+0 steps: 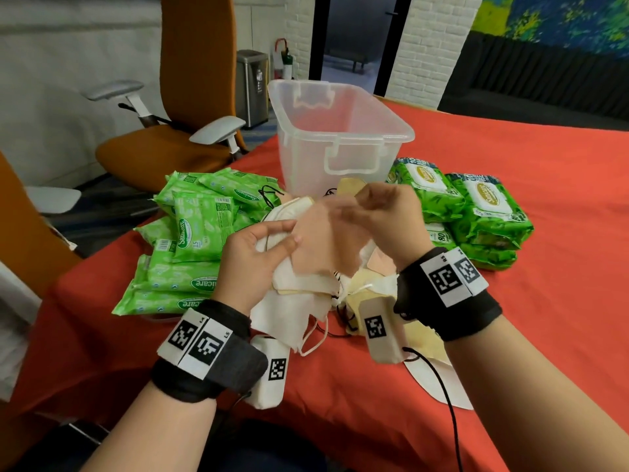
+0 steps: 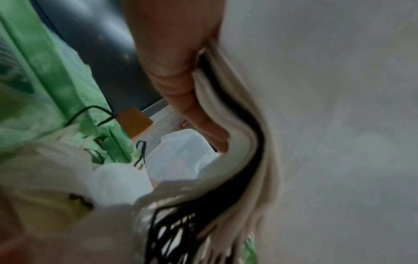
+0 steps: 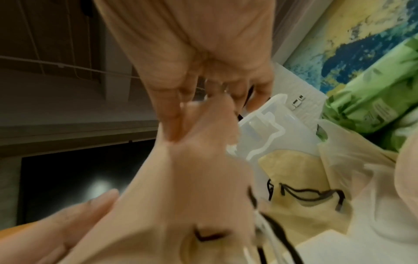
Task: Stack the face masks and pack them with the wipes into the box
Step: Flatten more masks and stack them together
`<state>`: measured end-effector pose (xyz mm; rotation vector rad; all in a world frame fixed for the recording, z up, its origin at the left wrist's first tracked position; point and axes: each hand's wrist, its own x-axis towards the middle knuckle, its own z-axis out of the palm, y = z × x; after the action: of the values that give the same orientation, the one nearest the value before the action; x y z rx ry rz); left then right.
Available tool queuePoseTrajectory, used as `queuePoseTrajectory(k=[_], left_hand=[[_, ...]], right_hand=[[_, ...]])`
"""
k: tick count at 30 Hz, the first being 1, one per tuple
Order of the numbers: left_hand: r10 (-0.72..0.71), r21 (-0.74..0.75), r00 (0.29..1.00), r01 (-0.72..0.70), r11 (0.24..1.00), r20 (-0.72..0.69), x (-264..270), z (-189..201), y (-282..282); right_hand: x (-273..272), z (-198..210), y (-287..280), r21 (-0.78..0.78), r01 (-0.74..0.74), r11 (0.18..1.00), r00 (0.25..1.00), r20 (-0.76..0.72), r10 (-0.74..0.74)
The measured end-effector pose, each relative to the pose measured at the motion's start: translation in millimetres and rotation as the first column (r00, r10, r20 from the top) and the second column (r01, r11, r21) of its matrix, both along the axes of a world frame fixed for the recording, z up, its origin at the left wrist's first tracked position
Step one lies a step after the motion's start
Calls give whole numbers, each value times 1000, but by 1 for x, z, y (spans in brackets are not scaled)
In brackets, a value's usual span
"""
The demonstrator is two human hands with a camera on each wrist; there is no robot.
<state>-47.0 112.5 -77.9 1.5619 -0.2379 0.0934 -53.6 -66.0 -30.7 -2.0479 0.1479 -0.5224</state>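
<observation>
My left hand [image 1: 262, 248] grips a stack of white and cream face masks [image 1: 299, 287], held above the red table; its fingers [image 2: 194, 107] curl round the stack's edge [image 2: 228, 125]. A pink mask [image 1: 323, 240] lies on top of that stack, and my right hand [image 1: 381, 212] pinches its upper corner [image 3: 192, 125]. More loose masks [image 1: 367, 294] lie under my hands, some yellow [image 3: 300, 171]. The clear plastic box [image 1: 340, 131] stands open just beyond. Small green wipe packs [image 1: 190, 233] are piled on the left, large wipe packs [image 1: 476, 212] on the right.
An orange office chair [image 1: 183, 107] stands past the table's left edge. A black cable [image 1: 442, 396] runs from my right wrist across the red tablecloth [image 1: 544, 335]. A steel bin [image 1: 252, 86] stands on the floor behind.
</observation>
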Motion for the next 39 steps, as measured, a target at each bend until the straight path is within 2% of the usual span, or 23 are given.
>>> queuePoseTrajectory(k=[2,3,4,5,6,7,9,10,12,14,15,17,19,24,27,29,33,34,37,39], left_hand=[[19,-23,998,-20,1000,-54,0,2,2],[27,-25,998,-29,999,-63,-1,2,2],[26,-31,997,-29,999,-74,-1,3,3],[16,-57,996,-21,998,-83,-2,5,2],[-7,-104,996,-3,995,-91,-3,7,2],[-46,-160,994,30,987,-98,-4,8,1],[-116,-259,983,76,963,-140,-4,7,-2],[-122,-260,979,77,963,-161,-4,6,-2],[-82,-171,983,54,984,-162,-1,1,0],[-78,-122,988,62,991,-134,-2,-1,2],[-84,-104,990,72,992,-114,-4,0,3],[-101,-80,992,95,992,-80,-7,2,2],[-125,-43,992,123,991,-29,-9,5,0],[-130,7,991,130,992,31,-10,8,2],[-117,37,992,115,993,52,-9,7,2],[-106,49,992,103,993,64,-9,8,1],[-89,76,992,82,994,87,-9,6,1],[-73,82,993,66,994,92,-8,5,1],[13,67,994,-20,998,109,-5,3,1],[38,44,992,-44,998,116,-4,0,3]], right_hand=[[-3,7,-3,-20,202,979,954,232,-192],[-6,12,-2,-17,224,975,912,358,-203],[-11,15,1,-47,187,981,887,436,-149],[-15,17,6,-113,98,989,892,451,-37],[-19,15,12,-216,-21,976,912,395,107],[-24,13,19,-334,-156,930,926,277,255],[-29,5,28,-468,-408,784,884,13,468],[-30,3,28,-445,-499,744,847,-67,528],[-26,4,26,-203,-562,802,827,-104,553],[-19,6,21,-74,-410,909,912,-44,408],[-15,7,19,-100,-314,944,949,-31,312],[-8,7,18,-172,-235,957,972,-72,225],[-6,7,22,-188,-234,954,971,-84,222],[-8,5,27,-163,-142,976,987,58,153],[-12,2,28,-94,-101,990,981,154,115],[-11,-1,29,-72,-95,993,984,142,105],[-9,-5,29,69,-200,977,977,-57,204],[-9,-6,28,46,-195,980,977,-74,198],[-10,-3,25,-100,-120,988,992,14,122],[-11,-3,24,-110,-126,986,989,66,134]])
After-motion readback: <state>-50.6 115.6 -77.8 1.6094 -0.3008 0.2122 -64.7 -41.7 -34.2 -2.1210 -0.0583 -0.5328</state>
